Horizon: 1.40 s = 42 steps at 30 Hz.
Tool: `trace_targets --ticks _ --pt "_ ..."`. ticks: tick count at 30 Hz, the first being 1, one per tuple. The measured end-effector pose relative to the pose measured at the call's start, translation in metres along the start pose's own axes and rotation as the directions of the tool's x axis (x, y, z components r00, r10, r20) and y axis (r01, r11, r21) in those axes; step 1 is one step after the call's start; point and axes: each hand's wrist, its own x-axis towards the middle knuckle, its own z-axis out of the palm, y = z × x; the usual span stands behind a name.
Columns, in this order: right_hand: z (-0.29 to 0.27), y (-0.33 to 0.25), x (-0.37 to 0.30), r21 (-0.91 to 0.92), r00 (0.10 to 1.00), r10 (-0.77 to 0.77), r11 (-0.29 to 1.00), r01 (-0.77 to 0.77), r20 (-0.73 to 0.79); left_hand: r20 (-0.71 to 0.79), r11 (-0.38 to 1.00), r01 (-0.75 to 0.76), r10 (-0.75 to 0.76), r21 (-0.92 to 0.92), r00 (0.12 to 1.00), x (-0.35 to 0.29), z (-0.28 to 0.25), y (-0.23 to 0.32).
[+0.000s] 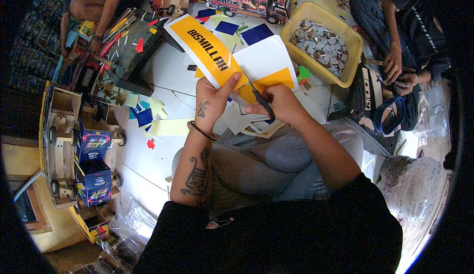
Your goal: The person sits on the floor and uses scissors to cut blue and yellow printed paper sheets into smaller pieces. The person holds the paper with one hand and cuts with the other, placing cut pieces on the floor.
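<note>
My left hand (213, 97) grips a yellow sticker sheet (190, 29) with black lettering and a white border, thumb on top at its lower end. Dark-handled scissors (256, 95) sit in my right hand (283, 103), fingers around the handles. Their blades lie along a cut between the lettered strip and the rest of the sheet (261, 57), a white piece with a yellow lower part. Beneath my hands, pale paper pieces (261, 127) rest near my crossed legs.
Coloured scraps (226, 28) litter the white tiled floor. A yellow basin (356, 69) of small grey-white pieces stands far right. Wooden toy trucks (61, 136) are stacked at left; another printed toy truck (242, 2) is at the back. Two people work nearby, one's hands (395, 69) at right.
</note>
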Motion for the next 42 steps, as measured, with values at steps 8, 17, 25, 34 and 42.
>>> trace_targets --ticks 8,17,25,34,42 --pt "0.0 0.0 0.0 -0.029 1.0 0.006 1.0 -0.006 0.009 0.021 0.999 0.032 -0.032 0.01 0.999 0.0 -0.001 0.003" --pt "-0.001 -0.003 -0.001 0.022 0.999 -0.03 0.999 0.031 -0.021 0.029 0.999 0.041 -0.041 0.009 0.999 0.0 0.002 -0.001" --pt "-0.001 -0.005 -0.003 0.035 0.999 -0.043 0.998 0.044 -0.032 0.074 0.997 0.076 -0.077 0.02 0.994 -0.001 0.002 0.0" --pt "-0.003 -0.011 -0.006 -0.002 0.999 -0.01 1.0 0.01 -0.043 0.09 0.998 0.045 -0.048 0.033 0.995 0.0 0.002 -0.005" --pt "-0.002 -0.005 -0.002 -0.05 0.998 -0.022 0.999 0.02 -0.054 -0.073 0.994 0.102 -0.106 -0.047 0.992 0.0 0.002 -0.006"
